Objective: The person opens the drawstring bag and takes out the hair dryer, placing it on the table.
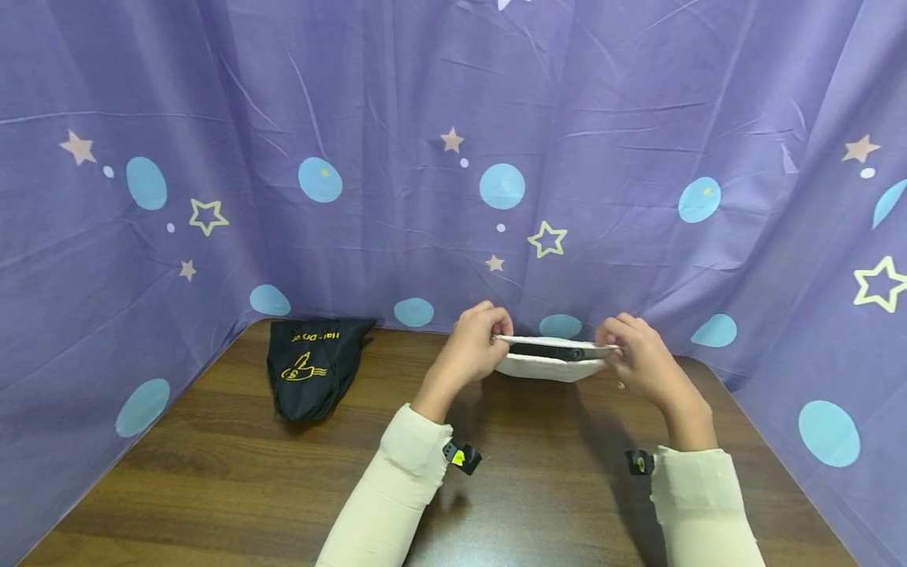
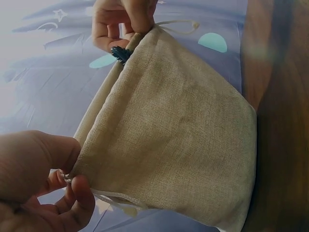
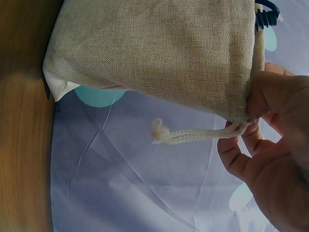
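Note:
A beige cloth drawstring bag (image 2: pixel 178 116) stands upright on the table near the back curtain, its mouth partly spread. My left hand (image 1: pixel 476 340) pinches the left corner of its rim, and my right hand (image 1: pixel 638 358) pinches the right corner. From that right corner hangs a knotted white drawstring (image 3: pixel 193 136). A dark ribbed cord end (image 3: pixel 266 19) pokes out of the mouth, close to the right hand. Inside, a dark item shows in the head view, most of it hidden by the cloth.
To the left on the wooden table (image 1: pixel 212 472) lies a black pouch (image 1: pixel 312 366) with yellow "Hair Dryer" lettering and a drawing. A purple curtain (image 1: pixel 425 157) with stars and blue dots encloses the back and both sides.

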Demonstrator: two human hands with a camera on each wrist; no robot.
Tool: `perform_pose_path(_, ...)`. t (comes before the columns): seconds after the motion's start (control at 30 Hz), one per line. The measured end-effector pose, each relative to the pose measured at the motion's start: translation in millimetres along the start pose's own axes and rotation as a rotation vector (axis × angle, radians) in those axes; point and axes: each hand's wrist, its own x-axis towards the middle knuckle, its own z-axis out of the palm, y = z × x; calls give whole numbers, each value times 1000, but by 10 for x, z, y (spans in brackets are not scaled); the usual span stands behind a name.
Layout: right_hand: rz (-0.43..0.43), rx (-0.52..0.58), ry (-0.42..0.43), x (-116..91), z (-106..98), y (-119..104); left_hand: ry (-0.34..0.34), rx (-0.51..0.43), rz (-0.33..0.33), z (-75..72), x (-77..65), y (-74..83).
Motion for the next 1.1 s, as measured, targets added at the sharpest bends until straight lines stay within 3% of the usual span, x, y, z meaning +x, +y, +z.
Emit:
perform_pose_path(0.6, 35, 26, -1, -60, -81, 75, -78, -24, 44, -61, 0, -57)
perform_pose_path(1.1, 50, 79, 14, -79, -112, 82, -77, -48, 97, -43, -1, -71)
